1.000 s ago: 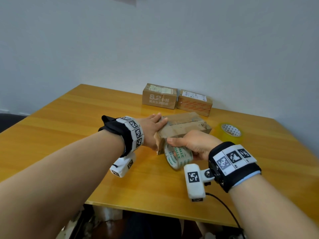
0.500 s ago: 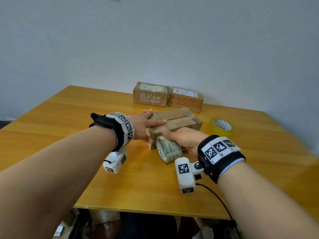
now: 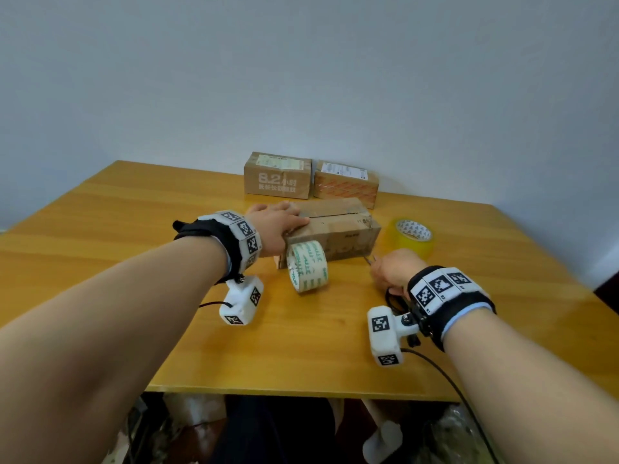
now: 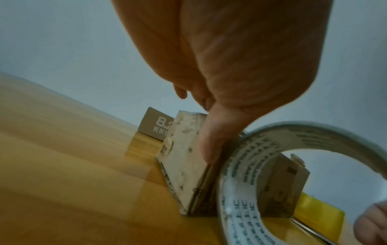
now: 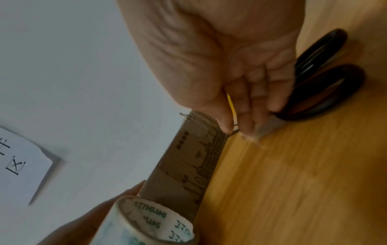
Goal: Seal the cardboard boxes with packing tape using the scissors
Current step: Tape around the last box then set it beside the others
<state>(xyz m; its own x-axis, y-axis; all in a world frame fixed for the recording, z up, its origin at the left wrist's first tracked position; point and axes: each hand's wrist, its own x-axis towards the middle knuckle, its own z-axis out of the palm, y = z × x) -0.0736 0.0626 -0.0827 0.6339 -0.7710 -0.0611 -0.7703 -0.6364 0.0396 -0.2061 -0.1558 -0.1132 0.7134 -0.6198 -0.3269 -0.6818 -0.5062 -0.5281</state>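
A long brown cardboard box lies mid-table, its top seam showing. My left hand presses on its left end, fingers flat on top and thumb down the corner. A clear tape roll with green print leans against the box's front left, touched by no hand. My right hand is down on the table by the box's right front corner, its fingertips pinching the black-handled scissors near the blades; the scissors lie on the wood.
Two smaller cardboard boxes stand side by side against the back wall. A yellow tape roll lies flat right of the long box. The wooden table ends at a front edge close to my forearms.
My right hand let go of the printed tape roll and moved right, down onto the scissors. The roll now leans against the box. My left hand stayed on the box's left end.
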